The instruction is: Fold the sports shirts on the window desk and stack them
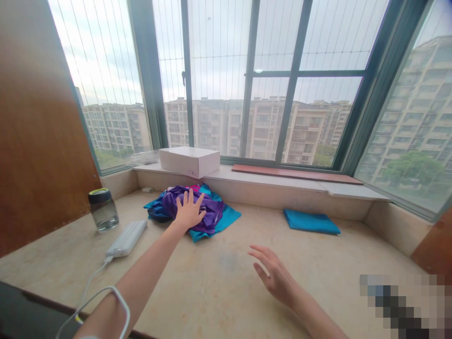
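Note:
My left hand [189, 213] reaches forward over a heap of crumpled cloth, its fingers spread; whether it touches the fabric I cannot tell. The heap shows a purple cloth [215, 214] on top, with a turquoise cloth [229, 219], dark blue folds and a bit of pink around it. My right hand [273, 273] hovers low over the stone sill, fingers stretched and nothing in them. Beyond it to the right lies a flat, folded blue cloth [311, 222].
On the left stand a water bottle [103, 212] and a white power bank [126, 239], whose white cable [122, 301] loops by my left forearm. A white box [189, 161] sits on the ledge behind the heap. A reddish board [296, 173] lies along the window. The lower right corner is pixelated.

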`<state>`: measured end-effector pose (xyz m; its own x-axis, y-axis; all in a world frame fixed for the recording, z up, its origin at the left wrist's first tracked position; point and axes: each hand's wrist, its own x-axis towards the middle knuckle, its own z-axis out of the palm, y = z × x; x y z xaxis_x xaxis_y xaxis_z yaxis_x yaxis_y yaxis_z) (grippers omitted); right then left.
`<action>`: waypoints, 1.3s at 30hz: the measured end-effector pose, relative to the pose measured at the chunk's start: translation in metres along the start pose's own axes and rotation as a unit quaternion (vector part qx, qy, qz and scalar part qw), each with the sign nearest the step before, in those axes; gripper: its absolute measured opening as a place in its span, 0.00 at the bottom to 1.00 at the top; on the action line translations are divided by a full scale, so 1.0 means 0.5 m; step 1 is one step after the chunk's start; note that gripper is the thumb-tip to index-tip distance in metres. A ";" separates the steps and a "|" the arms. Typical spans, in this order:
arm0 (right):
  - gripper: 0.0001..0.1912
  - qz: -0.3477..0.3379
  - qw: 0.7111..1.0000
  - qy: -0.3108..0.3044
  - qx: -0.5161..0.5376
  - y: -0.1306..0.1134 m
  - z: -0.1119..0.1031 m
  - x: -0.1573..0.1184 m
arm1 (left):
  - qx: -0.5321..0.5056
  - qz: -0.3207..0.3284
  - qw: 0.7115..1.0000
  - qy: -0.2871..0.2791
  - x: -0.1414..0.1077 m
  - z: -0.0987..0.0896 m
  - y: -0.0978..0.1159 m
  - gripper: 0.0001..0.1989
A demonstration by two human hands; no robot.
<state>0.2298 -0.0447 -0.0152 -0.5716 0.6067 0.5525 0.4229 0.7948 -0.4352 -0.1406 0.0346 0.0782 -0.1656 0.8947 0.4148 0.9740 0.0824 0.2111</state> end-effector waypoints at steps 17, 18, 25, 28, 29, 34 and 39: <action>0.33 0.443 0.859 -0.032 -0.257 0.341 -0.137 0.078 | -0.079 0.138 0.987 0.009 -0.146 0.121 0.167 0.13; 0.34 0.450 0.855 -0.035 -0.255 0.348 -0.141 0.084 | -0.077 0.162 0.984 -0.002 -0.160 0.129 0.184 0.13; 0.35 0.407 0.872 -0.046 -0.267 0.310 -0.127 0.078 | -0.106 0.217 0.970 -0.014 -0.188 0.135 0.206 0.12; 0.30 0.348 0.901 -0.067 -0.250 0.257 -0.119 0.061 | -0.107 0.216 0.970 -0.026 -0.186 0.136 0.203 0.12; 0.30 0.325 0.911 -0.075 -0.243 0.235 -0.113 0.055 | -0.107 0.219 0.969 -0.029 -0.186 0.137 0.204 0.12; 0.35 0.237 0.931 -0.118 -0.252 0.124 -0.060 0.035 | -0.116 0.234 0.964 -0.038 -0.193 0.142 0.217 0.11; 0.21 0.215 0.950 -0.125 -0.187 0.088 -0.025 0.034 | -0.123 0.252 0.959 -0.045 -0.202 0.139 0.221 0.11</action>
<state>0.2475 0.0010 -0.0160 -0.4191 0.8911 0.1742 0.8490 0.4527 -0.2726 -0.0057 -0.0162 -0.0018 0.3418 0.8292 0.4423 0.8591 -0.4664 0.2106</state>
